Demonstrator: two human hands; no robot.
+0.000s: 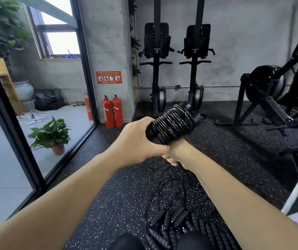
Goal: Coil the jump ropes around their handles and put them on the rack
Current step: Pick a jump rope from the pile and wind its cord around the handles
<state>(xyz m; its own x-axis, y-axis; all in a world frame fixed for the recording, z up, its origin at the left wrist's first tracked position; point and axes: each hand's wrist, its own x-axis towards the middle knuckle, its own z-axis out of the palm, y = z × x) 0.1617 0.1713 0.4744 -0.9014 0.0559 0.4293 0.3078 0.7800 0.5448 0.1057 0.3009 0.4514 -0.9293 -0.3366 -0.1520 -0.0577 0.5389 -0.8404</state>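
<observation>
Black rope is wound in tight turns around the paired handles (173,123), which are held up in the air over the speckled rubber floor (119,195), tilted up and to the right. The coil looks almost finished. To end it well, I think the last turns should stay close together and under tension, and the loose end should be tucked under a turn so nothing springs open on the way to the rack.

The left grip (137,139) is closed firmly around the lower end of the handles, with fingers curled over them. The right grip (171,157) sits just under it, touching it, with fingers curled; whether it pinches the rope end I cannot tell, because the left one hides it.

More ropes (180,221) lie uncoiled on the floor by the person's knees.
</observation>
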